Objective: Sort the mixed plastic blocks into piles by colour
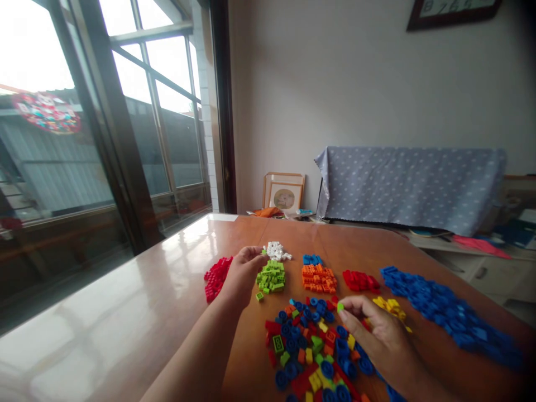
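Observation:
My left hand (245,273) reaches over the table between the pink-red brick pile (216,278) and the lime green pile (272,276). Its fingers pinch a small green brick (264,252) beside the white pile (276,250). At the right edge of the mixed heap (310,349), my right hand (377,329) holds a lime green brick (340,306) between thumb and forefinger. One loose green brick (259,296) lies in front of the lime pile. The heap mixes blue, red, yellow, orange and green pieces, and my right hand hides part of it.
Orange bricks (319,278) with a few blue ones (312,259) behind, red bricks (360,281), yellow bricks (389,306) and a long blue pile (444,310) lie on the brown table (176,312). Beyond stands something under a dotted cloth (410,184). Windows are at the left.

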The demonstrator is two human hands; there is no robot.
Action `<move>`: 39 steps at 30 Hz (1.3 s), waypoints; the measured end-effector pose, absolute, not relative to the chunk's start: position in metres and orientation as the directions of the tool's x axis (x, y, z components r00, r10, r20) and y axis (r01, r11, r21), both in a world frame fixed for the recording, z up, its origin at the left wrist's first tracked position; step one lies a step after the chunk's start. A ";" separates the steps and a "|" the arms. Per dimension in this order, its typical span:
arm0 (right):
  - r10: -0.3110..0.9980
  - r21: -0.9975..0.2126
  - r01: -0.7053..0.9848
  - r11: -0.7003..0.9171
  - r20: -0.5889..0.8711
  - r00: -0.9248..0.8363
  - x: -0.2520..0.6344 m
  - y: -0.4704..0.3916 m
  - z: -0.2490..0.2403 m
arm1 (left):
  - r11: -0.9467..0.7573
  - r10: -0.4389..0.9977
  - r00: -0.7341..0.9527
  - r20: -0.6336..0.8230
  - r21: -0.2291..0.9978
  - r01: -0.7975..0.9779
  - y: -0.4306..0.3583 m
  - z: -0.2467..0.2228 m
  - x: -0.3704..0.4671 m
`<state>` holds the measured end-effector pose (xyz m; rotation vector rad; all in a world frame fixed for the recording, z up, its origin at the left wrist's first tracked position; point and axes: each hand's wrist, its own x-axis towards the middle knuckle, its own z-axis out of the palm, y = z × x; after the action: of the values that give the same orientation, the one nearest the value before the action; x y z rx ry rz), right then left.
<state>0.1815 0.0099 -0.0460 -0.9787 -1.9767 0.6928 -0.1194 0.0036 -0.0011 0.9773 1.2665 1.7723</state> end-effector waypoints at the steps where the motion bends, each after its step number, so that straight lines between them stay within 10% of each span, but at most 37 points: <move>1: 0.831 -0.741 0.391 0.545 0.417 -0.368 0.182 0.011 -0.047 | -0.225 0.871 -0.462 0.165 0.971 -0.079 0.006 -0.004 -0.125; 5: 0.832 -0.732 0.405 0.547 0.422 -0.361 0.182 0.013 -0.049 | -0.108 0.876 -0.431 0.219 0.958 0.267 0.014 -0.020 -0.132; 10: 0.831 -0.723 0.419 0.550 0.425 -0.358 0.182 0.015 -0.051 | 0.028 0.897 -0.299 0.325 0.634 0.773 0.016 -0.032 -0.123; 19: 0.836 -0.718 0.435 0.543 0.413 -0.361 0.181 0.014 -0.049 | 0.112 0.872 -0.314 0.376 0.472 0.875 0.014 -0.026 -0.117; 26: 0.751 -0.554 0.508 0.659 0.516 -0.412 0.178 0.009 -0.050 | -0.271 0.954 0.019 0.300 0.827 0.493 -0.011 -0.018 -0.058; 39: 0.582 -0.324 0.503 0.802 0.617 -0.530 0.176 0.007 -0.047 | 0.031 0.978 0.208 0.008 0.983 -0.181 -0.018 -0.033 -0.022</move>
<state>0.1759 0.0068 -0.0474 -0.7956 -2.2371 0.1360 -0.0221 -0.0184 -0.0327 1.1578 0.9283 1.1281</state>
